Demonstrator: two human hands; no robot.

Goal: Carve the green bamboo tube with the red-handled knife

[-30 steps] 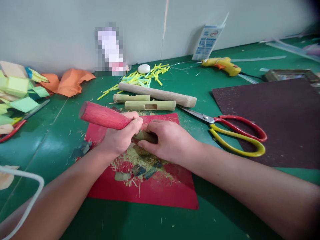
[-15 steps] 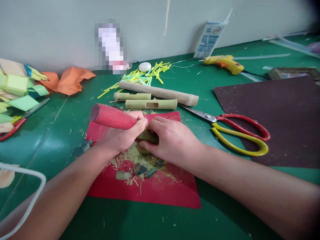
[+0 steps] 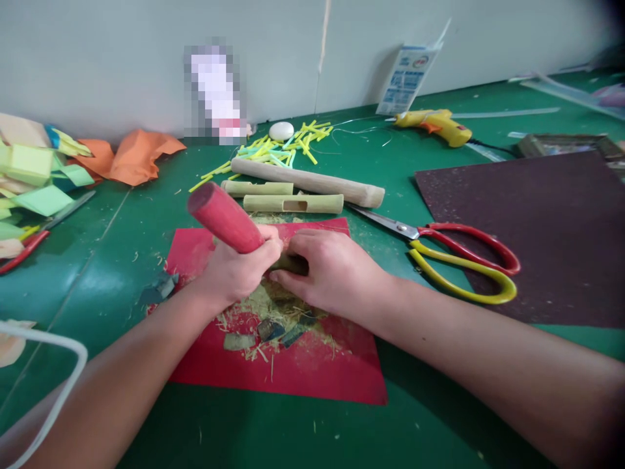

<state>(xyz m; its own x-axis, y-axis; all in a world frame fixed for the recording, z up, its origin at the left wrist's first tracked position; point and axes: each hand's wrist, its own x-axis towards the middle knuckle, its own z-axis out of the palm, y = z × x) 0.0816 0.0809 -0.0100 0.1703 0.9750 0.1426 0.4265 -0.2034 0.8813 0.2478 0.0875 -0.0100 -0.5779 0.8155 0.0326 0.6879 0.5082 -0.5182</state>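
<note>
My left hand [image 3: 234, 270] is closed around a red wooden handle [image 3: 222, 217] that sticks up and to the left; its working end is hidden between my hands. My right hand [image 3: 329, 273] presses down on a short bamboo piece [image 3: 290, 264], fingers curled over it. Both hands rest over a red mat [image 3: 303, 371] strewn with bamboo shavings and chips [image 3: 266, 326].
Behind the mat lie two bamboo tubes [image 3: 293, 204] and a wooden stick [image 3: 312, 182]. Red-and-yellow scissors [image 3: 459, 260] lie to the right, beside a dark sheet [image 3: 537, 228]. A yellow glue gun [image 3: 434, 125], cut straws [image 3: 278, 150] and coloured paper [image 3: 43, 182] lie further off.
The red handle has swung from lying low and pointing left to a steeper, more upright tilt. My right hand has stayed on the bamboo piece.
</note>
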